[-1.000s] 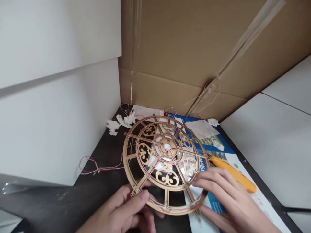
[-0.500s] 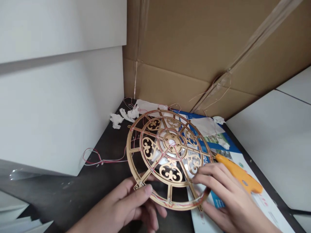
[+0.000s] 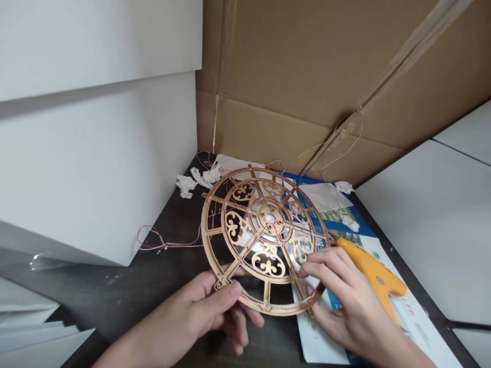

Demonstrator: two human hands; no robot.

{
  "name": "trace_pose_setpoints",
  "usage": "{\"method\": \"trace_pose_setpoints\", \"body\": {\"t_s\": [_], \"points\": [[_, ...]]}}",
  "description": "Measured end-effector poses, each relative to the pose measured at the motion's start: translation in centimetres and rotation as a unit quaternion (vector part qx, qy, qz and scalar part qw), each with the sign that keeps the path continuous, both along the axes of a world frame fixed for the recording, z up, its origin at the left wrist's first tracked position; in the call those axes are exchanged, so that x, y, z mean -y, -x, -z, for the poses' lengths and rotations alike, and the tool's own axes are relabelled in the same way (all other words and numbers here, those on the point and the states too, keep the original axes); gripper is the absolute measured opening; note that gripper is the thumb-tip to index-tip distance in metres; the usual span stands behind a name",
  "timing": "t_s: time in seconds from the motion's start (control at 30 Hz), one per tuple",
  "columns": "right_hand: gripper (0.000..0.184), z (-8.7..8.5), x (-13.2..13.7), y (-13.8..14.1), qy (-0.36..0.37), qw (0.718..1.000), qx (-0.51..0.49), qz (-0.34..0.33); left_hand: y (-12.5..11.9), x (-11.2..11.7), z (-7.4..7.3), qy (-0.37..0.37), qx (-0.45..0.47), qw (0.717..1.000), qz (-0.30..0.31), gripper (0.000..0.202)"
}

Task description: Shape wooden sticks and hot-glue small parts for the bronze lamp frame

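Note:
A round gold openwork frame [image 3: 235, 268] with spokes, rings and scroll ornaments is held tilted above the dark table. Thin red and white wires [image 3: 169, 245] run along its grooves and trail off to the left. My left hand [image 3: 209, 314] grips the lower left rim, thumb on top and fingers underneath. At the lower right, my right hand [image 3: 345, 294] is closed round the rim and a spoke, its thumb below the edge. Just behind the right hand lies an orange glue gun [image 3: 370, 271], its nozzle toward the frame.
Printed blue-and-white sheets [image 3: 322, 345] lie under the glue gun. Crumpled white tissues [image 3: 186, 185] sit at the back left, another tissue [image 3: 344, 187] at the back right. A cardboard wall [image 3: 268, 112] closes the back; white boxes [image 3: 95, 168] stand left, a white panel [image 3: 429, 220] right.
The frame's near edge appears slightly higher in view, with both hands still on it. The view has shifted a little; the glue gun appears slightly farther left.

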State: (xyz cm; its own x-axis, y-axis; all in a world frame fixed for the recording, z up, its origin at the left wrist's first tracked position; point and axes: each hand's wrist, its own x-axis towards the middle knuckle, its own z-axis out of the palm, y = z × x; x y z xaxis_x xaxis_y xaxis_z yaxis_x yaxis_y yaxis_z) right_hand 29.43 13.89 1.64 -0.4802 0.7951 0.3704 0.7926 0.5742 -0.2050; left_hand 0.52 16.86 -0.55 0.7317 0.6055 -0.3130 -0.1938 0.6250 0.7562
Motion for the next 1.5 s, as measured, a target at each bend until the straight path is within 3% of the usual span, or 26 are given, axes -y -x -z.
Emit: {"method": "trace_pose_setpoints", "body": {"t_s": [0.5, 0.83, 0.93, 1.03, 1.2, 1.37, 1.5], "points": [[0.02, 0.1, -0.3, 0.8, -0.045, 0.999, -0.012, -0.018, -0.2, -0.1, 0.1, -0.004, 0.014, 1.0, -0.001, 0.038], [0.011, -0.5, -0.4, 0.3, -0.121, 0.987, 0.094, -0.04, -0.4, -0.4, 0.0, -0.013, 0.021, 1.0, -0.008, 0.044], [0.022, -1.3, 1.2, 0.2, -0.153, 0.98, 0.127, -0.029, -0.2, -0.5, -0.1, -0.016, 0.024, 1.0, -0.011, 0.045], [0.027, -1.8, 4.8, 1.4, -0.174, 0.976, 0.128, -0.002, -0.1, -0.5, -0.2, -0.029, 0.027, 0.999, -0.009, 0.052], [0.017, -1.2, 10.7, 5.6, -0.024, 0.995, -0.024, -0.094, 0.1, -0.5, -0.7, -0.07, -0.013, 0.997, 0.011, 0.062], [0.02, 0.5, 11.3, 6.3, 0.056, 0.989, -0.043, -0.133, 0.4, 0.8, -2.0, -0.162, -0.151, 0.974, 0.042, 0.055], [0.02, 1.2, 11.4, 5.9, 0.035, 0.988, -0.055, -0.138, 0.2, 3.4, -3.5, -0.28, -0.239, 0.928, 0.061, 0.043]]}}
